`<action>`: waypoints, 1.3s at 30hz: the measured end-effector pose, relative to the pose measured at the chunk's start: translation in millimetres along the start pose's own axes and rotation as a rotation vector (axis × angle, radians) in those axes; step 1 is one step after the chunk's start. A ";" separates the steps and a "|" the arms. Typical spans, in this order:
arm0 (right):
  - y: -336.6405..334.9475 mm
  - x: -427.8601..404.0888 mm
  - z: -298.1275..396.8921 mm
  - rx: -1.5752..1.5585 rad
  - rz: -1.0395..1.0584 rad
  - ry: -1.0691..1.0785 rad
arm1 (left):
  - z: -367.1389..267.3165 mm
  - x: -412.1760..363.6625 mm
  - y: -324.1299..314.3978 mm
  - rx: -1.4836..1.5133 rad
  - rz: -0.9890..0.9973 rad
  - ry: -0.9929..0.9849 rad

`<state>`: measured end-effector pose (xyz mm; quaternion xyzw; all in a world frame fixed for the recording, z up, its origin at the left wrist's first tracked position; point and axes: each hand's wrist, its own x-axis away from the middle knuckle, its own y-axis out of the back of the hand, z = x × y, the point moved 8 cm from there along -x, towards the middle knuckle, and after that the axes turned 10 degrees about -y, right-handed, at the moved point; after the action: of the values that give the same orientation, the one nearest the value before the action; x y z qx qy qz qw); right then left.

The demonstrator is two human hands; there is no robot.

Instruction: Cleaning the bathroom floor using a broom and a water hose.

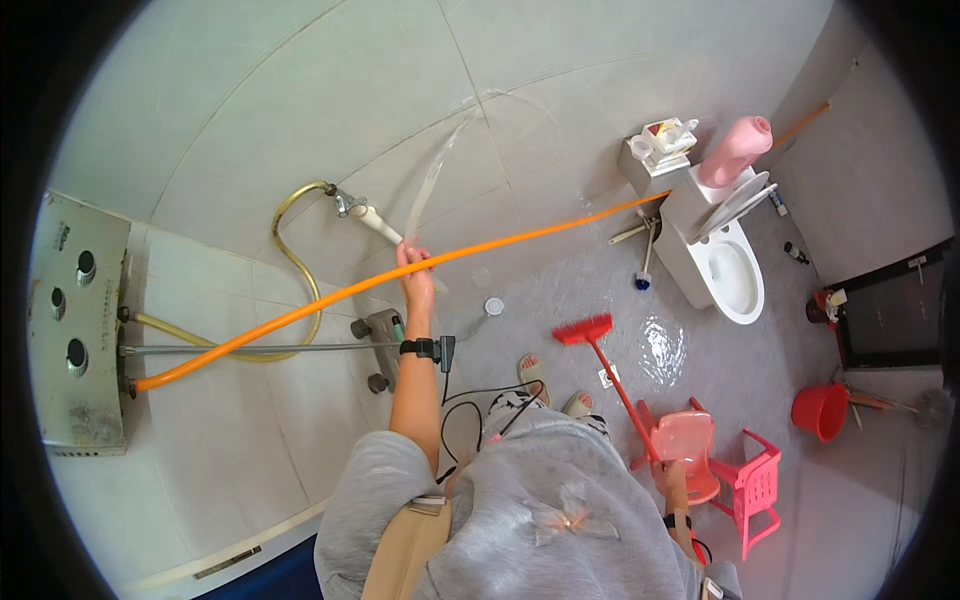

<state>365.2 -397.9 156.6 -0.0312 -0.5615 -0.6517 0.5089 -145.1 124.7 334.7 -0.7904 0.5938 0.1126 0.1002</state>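
Observation:
My left hand (pixel 415 268) is closed around a pale flexible hose (pixel 379 223) that runs from a metal tap (pixel 349 203) on the tiled wall. A water stream (pixel 431 180) arcs from beside the hand towards the wall tiles. An orange gas hose (pixel 480 247) crosses the view in front of the fingers. Low at the right, my right hand (pixel 670 474) grips the handle of a red broom (pixel 621 390), in front of a pink plastic chair (pixel 682 435). The broom's bristle head (pixel 583 328) is over the grey tiled floor near my feet.
A water heater (pixel 79 330) hangs at the left. The white toilet (pixel 731 277) stands right, with a pink bottle (pixel 735 154) on its tank and a toilet brush (pixel 643 276) beside it. Another pink chair (pixel 756 484) and a red bucket (pixel 820 412) stand lower right. The floor has wet patches.

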 end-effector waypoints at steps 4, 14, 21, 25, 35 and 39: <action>-21.7 17.5 -20.2 0.069 0.071 -0.218 | 13.7 5.0 36.9 0.102 -0.176 0.008; -61.3 23.5 -87.2 0.069 0.187 -0.355 | 31.7 6.1 34.7 0.123 -0.277 -0.004; -36.6 -23.5 -30.0 0.150 0.177 -0.293 | 30.3 -7.0 -1.7 0.007 -0.106 -0.062; -31.5 -39.3 -10.6 0.176 0.172 -0.295 | 52.4 -4.9 22.3 0.204 -0.337 0.027; -38.1 -41.2 5.0 0.189 0.173 -0.322 | 59.1 -1.3 -20.5 0.089 -0.102 -0.123; -40.3 -11.4 -22.1 0.189 0.169 -0.348 | 90.7 5.0 -34.8 -0.221 0.112 0.051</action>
<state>354.3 -413.6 113.2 -0.1424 -0.6949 -0.5357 0.4580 -115.7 156.2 247.5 -0.7647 0.6234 0.1627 -0.0094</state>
